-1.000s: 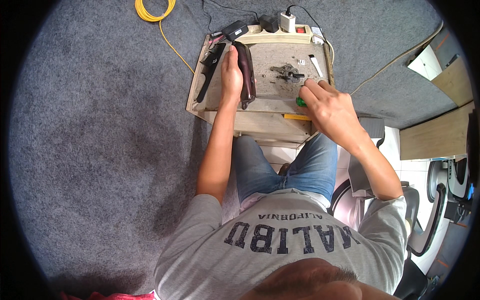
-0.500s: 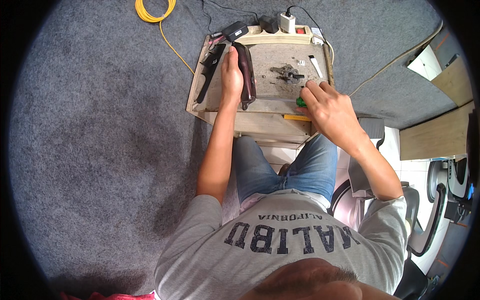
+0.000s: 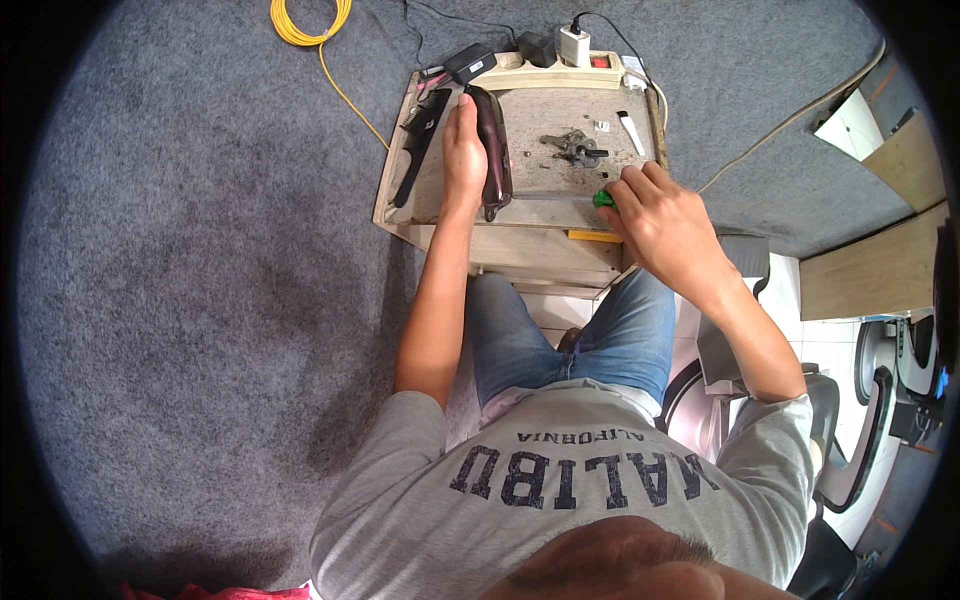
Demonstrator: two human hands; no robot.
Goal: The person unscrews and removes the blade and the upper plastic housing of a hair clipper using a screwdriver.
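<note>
Head view, looking straight down on a seated person at a small, worn bench (image 3: 530, 235) of pale wood with a scuffed, grey-stained top, standing on grey carpet (image 3: 200, 300). The left hand (image 3: 463, 150) lies along a long, dark maroon hair clipper (image 3: 492, 150), a smooth, glossy, tapering body set lengthwise on the bench top; the fingers are curled against its left side, steadying it rather than lifting it, and how tightly they close cannot be told. The right hand (image 3: 655, 215) rests at the bench's near right edge, fingers bent and closed about a small green object (image 3: 603, 199), most of it hidden, so its kind cannot be told. Between the hands, farther back, lies a cluster of small dark metal parts (image 3: 575, 148), angular and matt, and beside it a slim white-handled tool (image 3: 630, 132). A black comb-like attachment (image 3: 415, 150) lies along the left edge. At the far rim sits a beige power strip (image 3: 560, 68) with a white plug adapter (image 3: 574, 45); a yellow coiled cable (image 3: 305, 20) lies on the carpet beyond. Judged from this layout, the step in hand appears to be servicing the clipper, with the green item being taken up; the next move would call for a firm hold on the clipper body and a fine pinch by the right hand.
</note>
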